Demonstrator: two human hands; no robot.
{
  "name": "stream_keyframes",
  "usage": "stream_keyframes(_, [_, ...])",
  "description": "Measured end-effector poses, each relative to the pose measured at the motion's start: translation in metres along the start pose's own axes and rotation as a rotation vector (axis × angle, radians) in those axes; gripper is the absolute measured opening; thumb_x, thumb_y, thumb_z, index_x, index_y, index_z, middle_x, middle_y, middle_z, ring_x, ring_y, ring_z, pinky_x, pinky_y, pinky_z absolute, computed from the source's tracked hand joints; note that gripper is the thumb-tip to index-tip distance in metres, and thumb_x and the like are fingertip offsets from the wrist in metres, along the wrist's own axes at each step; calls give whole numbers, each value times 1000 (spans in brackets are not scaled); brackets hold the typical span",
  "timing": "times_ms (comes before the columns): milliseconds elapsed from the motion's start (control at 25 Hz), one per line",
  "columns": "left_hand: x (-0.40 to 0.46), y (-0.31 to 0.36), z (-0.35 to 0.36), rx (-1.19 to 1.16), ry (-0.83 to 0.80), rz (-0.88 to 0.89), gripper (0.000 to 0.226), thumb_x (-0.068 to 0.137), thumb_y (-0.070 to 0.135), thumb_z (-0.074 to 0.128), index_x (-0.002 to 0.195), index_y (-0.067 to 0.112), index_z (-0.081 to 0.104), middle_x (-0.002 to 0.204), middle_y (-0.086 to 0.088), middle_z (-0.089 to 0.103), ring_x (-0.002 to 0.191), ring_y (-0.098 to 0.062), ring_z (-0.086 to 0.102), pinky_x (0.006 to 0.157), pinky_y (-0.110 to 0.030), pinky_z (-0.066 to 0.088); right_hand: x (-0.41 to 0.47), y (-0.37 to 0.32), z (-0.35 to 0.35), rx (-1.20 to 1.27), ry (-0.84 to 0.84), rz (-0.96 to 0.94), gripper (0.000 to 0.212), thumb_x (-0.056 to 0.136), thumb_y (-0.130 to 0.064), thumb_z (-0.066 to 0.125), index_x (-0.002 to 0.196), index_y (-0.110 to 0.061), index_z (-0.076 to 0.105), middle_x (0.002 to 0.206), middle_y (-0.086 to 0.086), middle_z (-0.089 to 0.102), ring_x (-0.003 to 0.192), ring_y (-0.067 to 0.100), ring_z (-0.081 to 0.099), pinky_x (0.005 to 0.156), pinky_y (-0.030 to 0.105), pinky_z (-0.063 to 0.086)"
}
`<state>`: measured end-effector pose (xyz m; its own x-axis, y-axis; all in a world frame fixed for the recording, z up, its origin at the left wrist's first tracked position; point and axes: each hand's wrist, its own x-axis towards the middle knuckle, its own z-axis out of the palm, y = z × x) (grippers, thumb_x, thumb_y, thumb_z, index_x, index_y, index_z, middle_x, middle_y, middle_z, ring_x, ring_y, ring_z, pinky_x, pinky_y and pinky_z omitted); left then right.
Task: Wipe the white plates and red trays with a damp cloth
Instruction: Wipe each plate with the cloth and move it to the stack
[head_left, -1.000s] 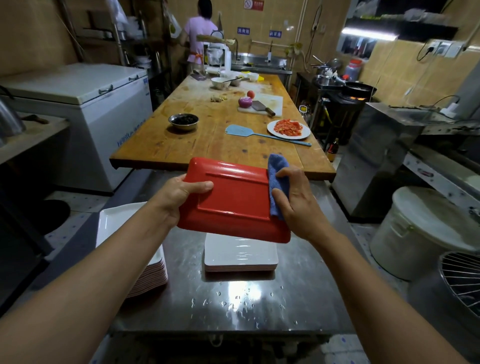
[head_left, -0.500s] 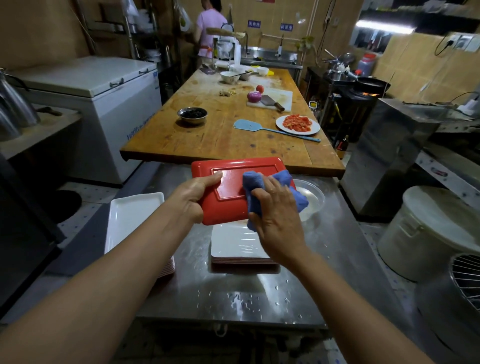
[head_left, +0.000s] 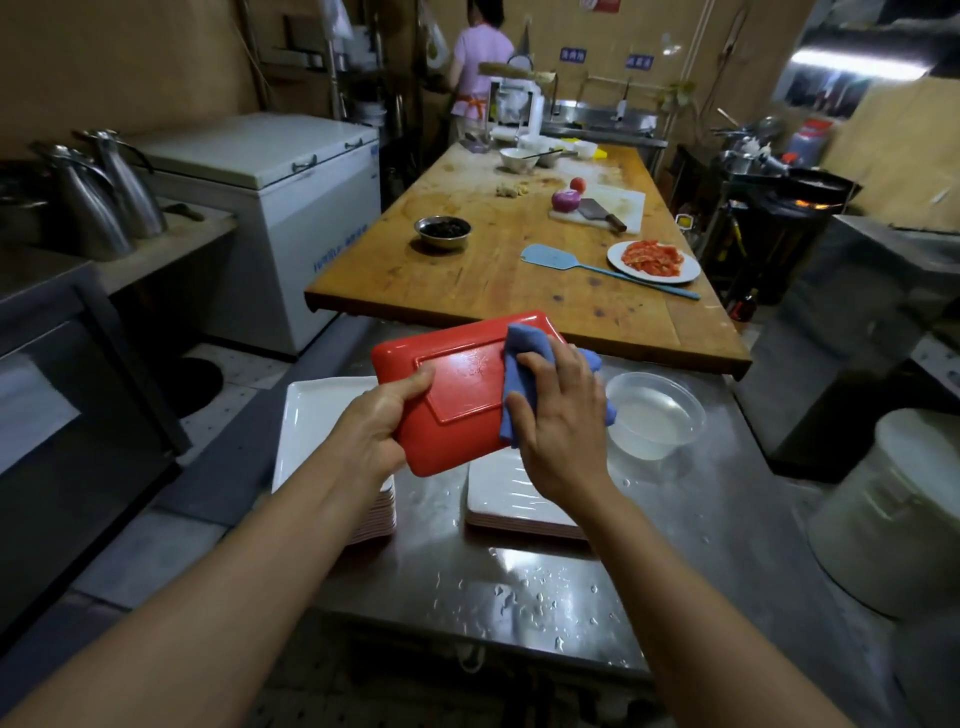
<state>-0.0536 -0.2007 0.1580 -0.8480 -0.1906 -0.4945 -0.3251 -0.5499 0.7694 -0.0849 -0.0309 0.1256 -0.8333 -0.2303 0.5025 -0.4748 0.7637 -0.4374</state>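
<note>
One flat red plastic tray (head_left: 457, 395) is held up in the air, bottom side up, over the shiny wet steel table (head_left: 519, 587). The left hand (head_left: 374, 426) grips its near left corner, thumb on top and the other fingers hidden under it. The right hand (head_left: 563, 415) lies flat on one folded blue cloth (head_left: 519, 353), fingers spread a little, pressing it onto the right side of the tray. Two piles of white square plates sit on the table below: the left pile (head_left: 317, 421) near the table's left edge, and the lower right pile (head_left: 514, 499) under the right wrist. One clear round bowl of water (head_left: 657, 415) stands just right of the cloth. Behind is one long wooden table (head_left: 493, 270) with food on it.
</note>
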Motion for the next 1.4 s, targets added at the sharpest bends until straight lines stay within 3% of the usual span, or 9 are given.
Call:
stream_keyframes(200, [-2,12,-38,-20,47,40,15,80,18,70,92,12,65,77,-10,74,79,-29,68,62,-45,52,9,1,12,318,-16,189,29,98,-18,44,124,-5,47,122,16,45,111,27,46,87,19,30])
stream_keyframes(360, [-10,20,-59,-4,86,70,14,81,16,69,92,11,64,85,-12,71,81,-29,67,63,-44,51,16,-8,24,394,-59,256,18,99,-18,39,114,-11,47,103,16,59,89,34,59,76,47,49])
stream_keyframes(480, [-15,33,-72,82,148,303,24,80,14,69,103,9,62,88,-10,69,75,-23,68,62,-37,55,16,-13,29,364,-119,295,20,99,-20,37,117,-18,44,88,15,60,65,31,58,58,42,52])
stream_keyframes(680, [-17,31,-95,1042,306,860,13,77,23,76,85,18,69,76,2,66,71,-15,62,66,-28,49,10,-20,40,383,-201,382,27,100,-20,35,126,-16,36,86,8,54,54,17,53,32,13,34])
stream_keyframes(840, [-10,-4,-108,1663,300,1059,11,85,17,65,88,9,72,81,-8,62,78,-28,60,60,-36,49,2,-19,45,392,-229,411,23,100,-22,37,121,-14,38,93,16,56,63,23,56,37,19,37])
stream_keyframes(1000, [-8,-31,-112,1895,244,1062,17,58,-8,77,61,4,65,62,-9,55,59,-29,57,36,-27,37,-8,-11,46,394,-229,420,23,100,-22,36,121,-14,38,95,17,55,61,23,56,32,16,35])
stream_keyframes(1160, [-2,-49,-114,1958,257,1064,31,43,-18,77,52,4,56,55,-7,51,49,-25,52,34,-18,26,-15,-2,48,399,-226,435,23,100,-21,37,122,-13,40,97,13,54,63,13,53,35,10,36])
stream_keyframes(1280, [11,-62,-121,1941,234,933,21,61,-16,69,66,3,60,70,-8,60,68,-27,56,41,-24,32,-20,3,50,405,-231,451,24,100,-20,37,122,-12,42,107,11,54,79,15,56,58,11,43])
stream_keyframes(1400, [26,-68,-132,2026,228,741,12,86,9,58,98,11,60,105,1,61,102,-22,51,55,-29,41,-24,11,53,367,-212,445,28,99,-18,39,124,-8,46,123,12,49,104,19,49,85,24,36])
